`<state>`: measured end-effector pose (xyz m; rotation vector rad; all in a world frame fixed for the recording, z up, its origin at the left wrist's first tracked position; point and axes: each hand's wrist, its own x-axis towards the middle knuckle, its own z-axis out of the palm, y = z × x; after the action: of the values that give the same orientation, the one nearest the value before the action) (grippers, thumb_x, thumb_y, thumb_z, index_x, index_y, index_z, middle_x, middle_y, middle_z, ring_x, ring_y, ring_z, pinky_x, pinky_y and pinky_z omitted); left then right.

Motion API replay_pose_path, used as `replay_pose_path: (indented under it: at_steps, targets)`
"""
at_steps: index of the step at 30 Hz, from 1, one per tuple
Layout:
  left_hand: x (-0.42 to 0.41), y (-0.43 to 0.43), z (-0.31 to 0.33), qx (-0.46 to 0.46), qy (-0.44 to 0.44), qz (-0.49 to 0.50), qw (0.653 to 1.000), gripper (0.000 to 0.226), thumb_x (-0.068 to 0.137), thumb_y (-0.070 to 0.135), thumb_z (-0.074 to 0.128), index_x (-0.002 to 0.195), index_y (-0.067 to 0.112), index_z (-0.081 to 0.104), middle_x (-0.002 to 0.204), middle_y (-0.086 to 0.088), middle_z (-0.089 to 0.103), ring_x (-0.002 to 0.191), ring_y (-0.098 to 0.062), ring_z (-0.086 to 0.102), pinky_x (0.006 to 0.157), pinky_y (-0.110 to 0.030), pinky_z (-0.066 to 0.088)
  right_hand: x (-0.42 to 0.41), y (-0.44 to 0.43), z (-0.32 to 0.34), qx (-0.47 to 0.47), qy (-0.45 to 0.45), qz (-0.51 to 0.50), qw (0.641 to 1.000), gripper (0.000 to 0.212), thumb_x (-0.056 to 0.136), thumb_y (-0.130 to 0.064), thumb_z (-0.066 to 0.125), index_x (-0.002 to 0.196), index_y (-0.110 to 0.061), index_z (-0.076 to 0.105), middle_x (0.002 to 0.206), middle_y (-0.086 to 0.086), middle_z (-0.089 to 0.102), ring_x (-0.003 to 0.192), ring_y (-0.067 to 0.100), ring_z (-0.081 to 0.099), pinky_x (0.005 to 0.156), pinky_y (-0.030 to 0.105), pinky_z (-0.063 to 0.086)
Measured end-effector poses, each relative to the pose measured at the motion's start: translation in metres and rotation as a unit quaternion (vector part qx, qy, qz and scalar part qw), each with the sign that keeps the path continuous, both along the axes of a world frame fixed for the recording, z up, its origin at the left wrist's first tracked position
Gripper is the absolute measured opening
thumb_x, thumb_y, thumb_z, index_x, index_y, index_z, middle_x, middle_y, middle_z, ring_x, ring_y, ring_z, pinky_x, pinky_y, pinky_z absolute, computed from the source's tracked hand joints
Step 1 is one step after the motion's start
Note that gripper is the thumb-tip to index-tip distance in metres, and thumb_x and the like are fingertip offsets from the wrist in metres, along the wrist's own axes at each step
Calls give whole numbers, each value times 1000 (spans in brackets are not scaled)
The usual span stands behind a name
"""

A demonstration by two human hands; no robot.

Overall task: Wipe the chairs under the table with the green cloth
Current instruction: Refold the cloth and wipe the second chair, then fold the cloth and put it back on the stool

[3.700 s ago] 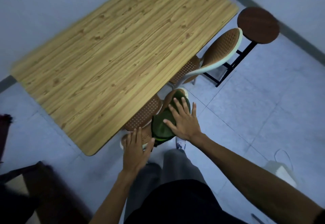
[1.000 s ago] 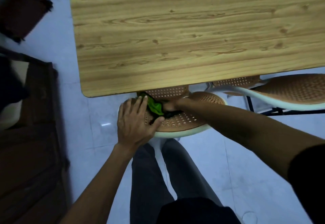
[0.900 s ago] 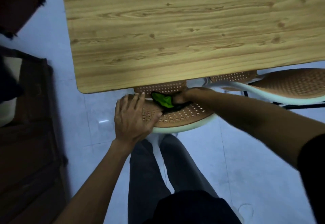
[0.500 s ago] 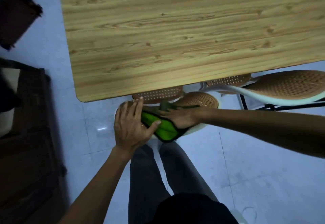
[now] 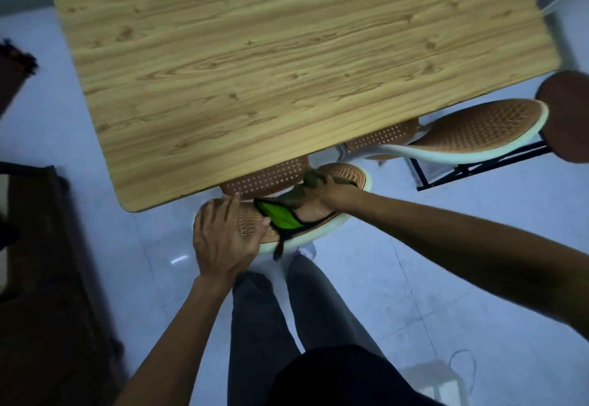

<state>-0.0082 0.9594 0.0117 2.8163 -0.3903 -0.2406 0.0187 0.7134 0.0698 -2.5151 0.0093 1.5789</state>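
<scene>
The wooden table [image 5: 287, 64] fills the upper view, with two woven brown chairs tucked at its near edge; the far chair [image 5: 478, 131] sits apart to the right, beside a dark round stool [image 5: 567, 115]; the near chair [image 5: 347, 179] lies right under the person. The risk, I judge, is that a hard stroke drags the light chair or knocks knuckles on the table edge, since the seat sits partly beneath it; a loose corner of the green cloth [image 5: 280, 217] hangs over the rim and could slip free. The left hand [image 5: 223, 239] is spread flat, bracing the backrest; the right hand [image 5: 322, 198] is curled down onto the cloth, pressing it against the backrest.
</scene>
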Motion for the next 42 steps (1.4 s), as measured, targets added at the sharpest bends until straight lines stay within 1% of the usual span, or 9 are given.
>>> replay_pose_path:
  at_steps: [3, 7, 12, 15, 17, 21, 26, 32, 42]
  targets:
    - [2, 0, 6, -10, 23, 3, 1000, 76, 91, 71, 32, 135, 14, 55, 123, -10, 68, 121, -31, 55, 107, -45, 39, -35, 23, 5, -22, -40, 55, 997, 68, 93, -68, 6, 156, -43, 5, 166, 15, 5, 149, 47, 1, 117, 63, -7]
    - [4, 1, 10, -18, 18, -22, 999, 61, 94, 68, 29, 102, 23, 68, 105, 1, 72, 105, -24, 60, 98, -42, 42, -91, 53, 22, -50, -212, 14, 976, 78, 84, -74, 2, 155, -43, 14, 162, 22, 20, 147, 50, 8, 116, 63, -10]
    - [11, -11, 25, -10, 51, -72, 996, 71, 90, 76, 31, 46, 21, 44, 50, 2, 54, 53, -18, 53, 58, -33, 38, -114, 53, 26, -17, -367, -104, 924, 57, 97, -57, 31, 142, -29, 52, 144, 15, 52, 136, 38, 40, 116, 53, 22]
    - [9, -25, 28, -23, 131, -33, 991, 69, 82, 82, 37, 61, 18, 51, 66, -7, 65, 65, -26, 62, 60, -31, 41, -107, 29, 25, -51, -444, -286, 848, 50, 91, -49, 51, 128, -16, 57, 126, 12, 56, 115, 30, 51, 94, 43, 43]
    - [9, -35, 29, -47, 232, 11, 971, 62, 83, 73, 45, 103, 17, 61, 106, -11, 71, 96, -34, 67, 79, -39, 53, -107, 15, 24, -45, -405, -429, 806, 58, 87, -51, 61, 131, -15, 48, 125, 14, 48, 110, 34, 52, 88, 43, 48]
    - [11, -59, 46, -232, 380, 125, 887, 50, 98, 37, 55, 141, 20, 38, 143, -9, 54, 129, -35, 53, 106, -46, 46, -108, 13, 19, 66, -297, -564, 767, 77, 89, -58, 58, 149, -26, 23, 124, 20, 62, 108, 40, 62, 83, 38, 49]
    - [-7, -91, 63, -332, 286, 249, 864, 49, 99, 20, 54, 143, 13, 34, 147, -14, 48, 134, -35, 48, 112, -41, 39, -104, 4, 23, 120, -285, -583, 752, 57, 92, -48, 59, 139, -22, 41, 118, 13, 67, 108, 34, 64, 78, 26, 42]
    - [-30, -142, 92, -325, 131, 179, 919, 43, 101, 19, 51, 139, 5, 36, 143, -18, 50, 128, -27, 49, 103, -30, 37, -112, -51, 46, 157, -282, -569, 756, 12, 96, -25, 51, 101, -15, 48, 100, 7, 62, 95, 27, 61, 76, 34, 46]
    - [-39, -335, 162, -341, 101, -86, 930, 17, 99, 22, 53, 110, 10, 48, 105, -12, 63, 97, -29, 63, 82, -45, 53, -187, -194, 109, 196, -449, -748, 448, 26, 89, -10, 46, 87, -35, 45, 80, -8, 61, 72, 0, 60, 63, 20, 46]
